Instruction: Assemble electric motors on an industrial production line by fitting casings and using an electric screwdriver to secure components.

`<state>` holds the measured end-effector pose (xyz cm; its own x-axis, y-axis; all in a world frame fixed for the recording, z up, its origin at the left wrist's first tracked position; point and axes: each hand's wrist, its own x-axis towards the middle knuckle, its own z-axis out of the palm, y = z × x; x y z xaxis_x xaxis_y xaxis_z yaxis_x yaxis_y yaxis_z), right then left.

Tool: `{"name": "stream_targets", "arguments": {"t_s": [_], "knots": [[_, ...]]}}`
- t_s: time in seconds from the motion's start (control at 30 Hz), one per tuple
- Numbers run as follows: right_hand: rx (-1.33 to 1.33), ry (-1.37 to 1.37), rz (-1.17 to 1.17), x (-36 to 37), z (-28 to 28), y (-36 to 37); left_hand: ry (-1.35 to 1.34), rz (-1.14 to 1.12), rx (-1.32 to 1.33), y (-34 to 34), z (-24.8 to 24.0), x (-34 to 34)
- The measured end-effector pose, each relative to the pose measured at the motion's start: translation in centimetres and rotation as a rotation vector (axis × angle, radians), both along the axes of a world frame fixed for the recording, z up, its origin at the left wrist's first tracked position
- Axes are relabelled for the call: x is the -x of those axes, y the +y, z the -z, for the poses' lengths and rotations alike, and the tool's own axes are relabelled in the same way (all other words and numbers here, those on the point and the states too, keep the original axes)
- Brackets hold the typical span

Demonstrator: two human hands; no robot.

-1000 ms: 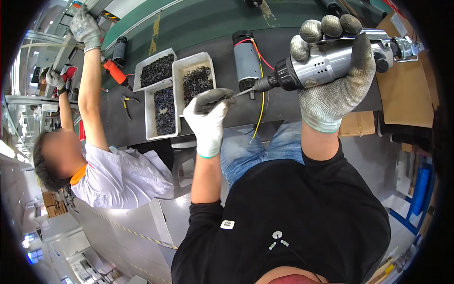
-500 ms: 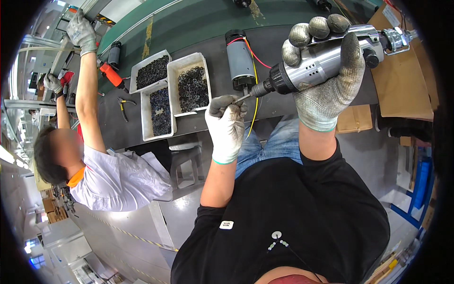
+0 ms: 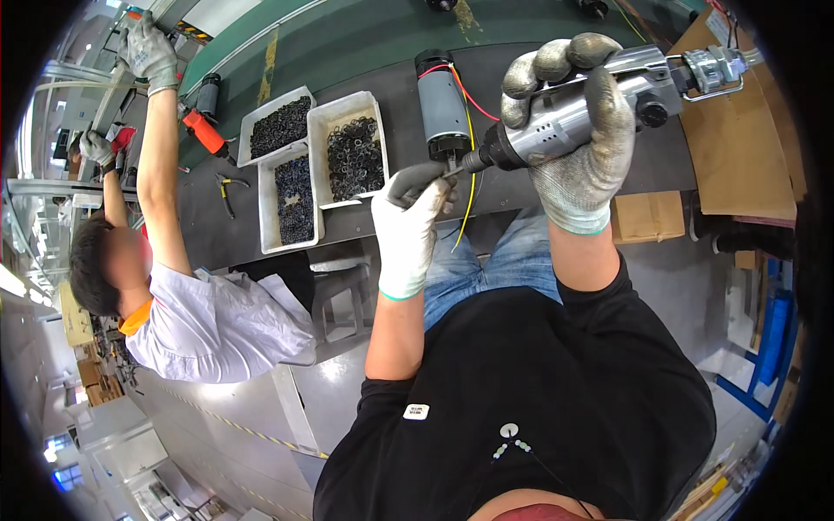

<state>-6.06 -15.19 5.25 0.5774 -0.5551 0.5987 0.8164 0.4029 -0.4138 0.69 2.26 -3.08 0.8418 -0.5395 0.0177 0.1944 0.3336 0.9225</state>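
Note:
My right hand [image 3: 580, 139], in a grey-white work glove, is wrapped round a silver air screwdriver [image 3: 556, 124] with a black nose. Its thin bit [image 3: 455, 171] points left toward my gloved left hand [image 3: 410, 208]. The left thumb and fingers are pinched at the bit's tip; whatever small part they hold there is hidden. Just beyond the fingertips lies a grey cylindrical motor [image 3: 441, 106] with a black end and red and yellow wires [image 3: 473, 165]. The bit's tip is close to the motor's near end; whether they touch, I cannot tell.
White bins [image 3: 318, 201] of small black rings stand left of the motor. Pliers [image 3: 227, 194] and an orange-red tool [image 3: 205, 133] lie farther left, near a co-worker [image 3: 217, 326] reaching over the bench. Cardboard boxes [image 3: 734, 156] stand at right. A green strip [image 3: 356, 39] runs behind.
The air screwdriver and my right hand have shifted left and a little down. My left hand has moved slightly left, its fingers still pinched at the bit. The co-worker's head has moved a little.

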Motion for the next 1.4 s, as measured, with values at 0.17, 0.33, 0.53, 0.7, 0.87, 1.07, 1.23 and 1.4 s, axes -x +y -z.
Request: {"name": "stream_targets", "arguments": {"t_s": [0.17,0.33,0.53,0.7,0.87,1.07,1.23,1.4], "knots": [[0.171,0.16,0.194,-1.1,1.0,-0.3,-0.69,-0.163,-0.809,-1.7,3.4,-0.4],[0.209,0.31,0.307,-1.8,2.7,-0.6,-1.022,-0.272,-1.177,-4.2,7.7,-2.0],[0.219,0.357,0.338,-1.9,3.4,-1.5,-1.243,-0.257,-1.284,-2.9,8.8,-3.5],[0.175,0.395,0.318,-2.4,3.8,-1.0,-1.168,-0.352,-1.086,-2.6,8.1,-2.2],[0.208,0.392,0.306,-4.3,5.0,-0.2,-1.311,-0.329,-1.143,-3.1,9.9,-2.7],[0.252,0.369,0.279,-5.9,6.5,0.7,-1.332,-0.363,-1.043,-3.1,10.6,-2.9],[0.25,0.427,0.251,-6.3,7.0,1.2,-1.314,-0.398,-1.011,-3.1,10.8,-2.8],[0.282,0.473,0.273,-5.9,6.5,1.8,-1.307,-0.427,-0.985,-3.1,10.9,-3.0]]}}
